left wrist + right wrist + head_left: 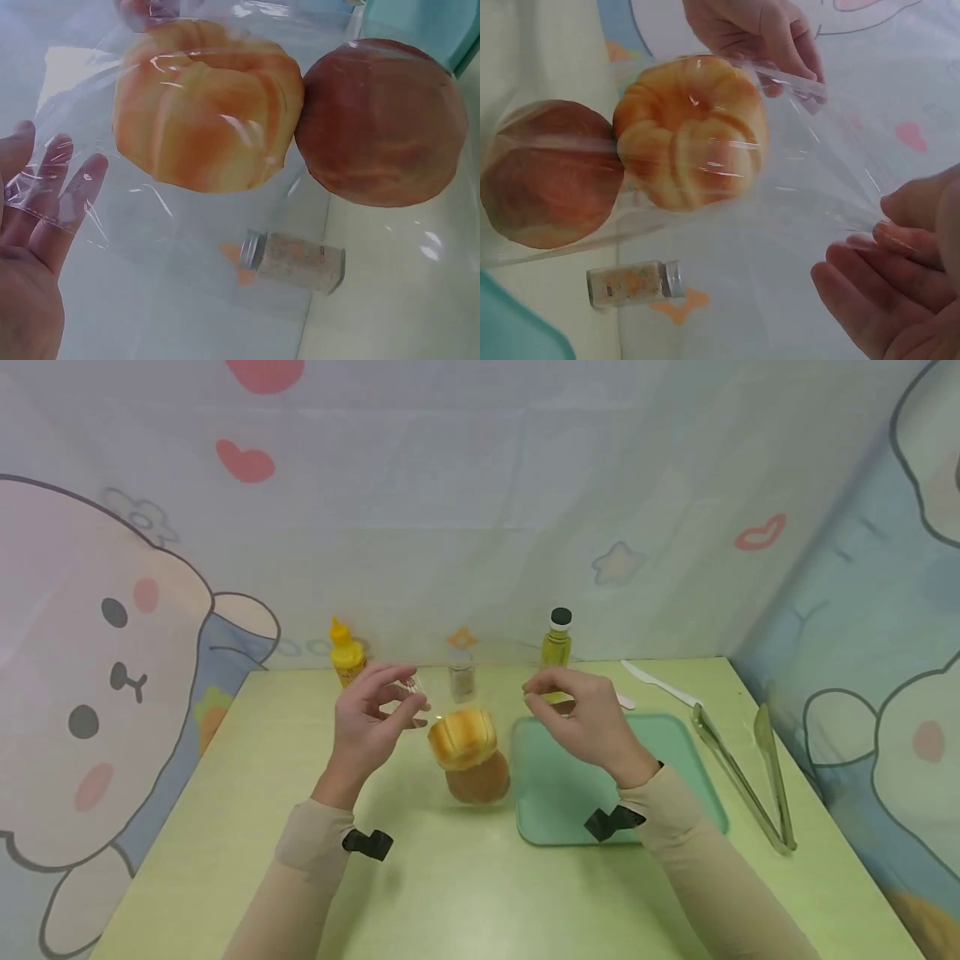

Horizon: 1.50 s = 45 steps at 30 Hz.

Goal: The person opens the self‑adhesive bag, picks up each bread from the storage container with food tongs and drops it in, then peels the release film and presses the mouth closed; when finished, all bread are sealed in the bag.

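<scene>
A clear plastic bag (802, 165) hangs between both hands, its top corners drawn apart. Thumb and fingers of my left hand (367, 714) pinch one corner of its mouth. The opposite corner is pinched by my right hand (588, 718), with the other fingers spread behind the film in the right wrist view. Inside the bag are two bread rolls. The golden, ridged bun (462, 739) lies nearer the mouth, and the smooth brown round bun (478, 779) sits below it, against it. Film glare crosses both buns in the wrist views.
Along the back stand a yellow squeeze bottle (347, 658), a small spice jar (462, 682) and an oil bottle (556, 647) with a black cap. A teal tray (555, 814) lies under my right arm. Metal tongs (738, 777) and a white plastic knife (662, 684) lie at the right.
</scene>
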Each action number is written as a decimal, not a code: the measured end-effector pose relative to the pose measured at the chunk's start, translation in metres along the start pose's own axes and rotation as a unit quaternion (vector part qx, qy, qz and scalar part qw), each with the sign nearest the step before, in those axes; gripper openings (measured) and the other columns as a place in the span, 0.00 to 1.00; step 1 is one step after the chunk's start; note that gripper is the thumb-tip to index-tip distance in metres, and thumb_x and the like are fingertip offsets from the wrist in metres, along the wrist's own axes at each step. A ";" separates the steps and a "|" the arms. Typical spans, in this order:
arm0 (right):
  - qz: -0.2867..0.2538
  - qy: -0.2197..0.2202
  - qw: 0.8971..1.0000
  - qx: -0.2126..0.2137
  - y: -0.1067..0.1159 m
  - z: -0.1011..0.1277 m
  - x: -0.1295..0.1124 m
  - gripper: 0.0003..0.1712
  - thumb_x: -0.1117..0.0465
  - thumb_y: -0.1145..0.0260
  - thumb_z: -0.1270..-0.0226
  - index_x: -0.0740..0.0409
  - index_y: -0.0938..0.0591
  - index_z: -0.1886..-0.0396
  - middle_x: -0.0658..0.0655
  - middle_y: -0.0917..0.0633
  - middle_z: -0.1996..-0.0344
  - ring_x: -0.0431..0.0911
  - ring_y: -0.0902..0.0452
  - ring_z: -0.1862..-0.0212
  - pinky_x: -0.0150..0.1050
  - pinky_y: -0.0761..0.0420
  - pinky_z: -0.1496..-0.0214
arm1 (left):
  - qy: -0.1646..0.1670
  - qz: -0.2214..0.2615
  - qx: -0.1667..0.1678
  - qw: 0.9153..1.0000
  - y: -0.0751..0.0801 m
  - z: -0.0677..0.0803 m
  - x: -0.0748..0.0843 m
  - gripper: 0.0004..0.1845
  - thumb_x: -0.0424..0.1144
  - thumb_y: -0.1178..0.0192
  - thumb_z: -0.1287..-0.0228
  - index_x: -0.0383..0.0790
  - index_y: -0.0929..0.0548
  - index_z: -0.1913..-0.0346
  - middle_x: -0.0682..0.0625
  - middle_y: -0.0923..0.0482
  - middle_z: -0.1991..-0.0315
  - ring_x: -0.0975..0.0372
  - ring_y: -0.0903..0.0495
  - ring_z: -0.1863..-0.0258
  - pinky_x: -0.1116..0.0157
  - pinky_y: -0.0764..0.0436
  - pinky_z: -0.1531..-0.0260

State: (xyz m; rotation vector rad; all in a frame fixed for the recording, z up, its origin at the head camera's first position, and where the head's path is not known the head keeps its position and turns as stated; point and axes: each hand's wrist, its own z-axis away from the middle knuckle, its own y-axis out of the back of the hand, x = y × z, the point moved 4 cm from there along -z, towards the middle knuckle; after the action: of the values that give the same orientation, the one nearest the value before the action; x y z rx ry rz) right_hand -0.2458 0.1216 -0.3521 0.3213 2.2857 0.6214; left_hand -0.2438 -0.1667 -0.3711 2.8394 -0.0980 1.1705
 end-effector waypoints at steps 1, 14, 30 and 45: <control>-0.004 -0.004 1.000 -0.004 -0.001 0.000 0.001 0.03 0.67 0.30 0.28 0.57 0.11 0.58 0.52 0.09 0.61 0.44 0.11 0.59 0.34 0.11 0.61 | 0.011 0.006 0.001 1.000 0.000 0.001 -0.001 0.19 0.11 0.35 0.40 0.19 0.18 0.45 0.32 0.26 0.56 0.61 0.11 0.67 0.56 0.11 0.74; -0.229 -0.147 0.962 0.018 -0.014 0.001 0.016 0.23 0.70 0.30 0.28 0.64 0.26 0.37 0.64 0.10 0.60 0.51 0.10 0.60 0.48 0.09 0.55 | 0.040 0.011 0.051 0.998 0.005 0.004 -0.006 0.18 0.13 0.33 0.41 0.19 0.17 0.47 0.38 0.26 0.59 0.60 0.11 0.71 0.56 0.13 0.82; -0.240 -0.173 0.955 0.018 -0.023 0.001 0.019 0.09 0.68 0.34 0.23 0.69 0.13 0.51 0.65 0.11 0.55 0.43 0.13 0.55 0.42 0.11 0.49 | 0.034 -0.057 0.075 0.995 0.011 0.011 -0.009 0.17 0.17 0.31 0.39 0.25 0.16 0.47 0.33 0.23 0.58 0.63 0.12 0.72 0.67 0.12 0.73; -0.256 -0.166 0.952 -0.001 -0.035 -0.002 0.017 0.10 0.68 0.36 0.21 0.69 0.14 0.48 0.68 0.11 0.58 0.42 0.12 0.58 0.39 0.12 0.52 | 0.002 -0.184 0.097 0.978 0.009 0.010 0.000 0.17 0.19 0.34 0.38 0.24 0.17 0.46 0.29 0.26 0.45 0.59 0.20 0.49 0.70 0.15 0.51</control>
State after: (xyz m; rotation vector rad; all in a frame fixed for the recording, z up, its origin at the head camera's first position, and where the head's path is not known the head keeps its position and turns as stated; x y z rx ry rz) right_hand -0.2611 0.0977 -0.3795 -0.1612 1.9289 0.2740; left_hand -0.2377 -0.1760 -0.3775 2.8385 0.5470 1.1539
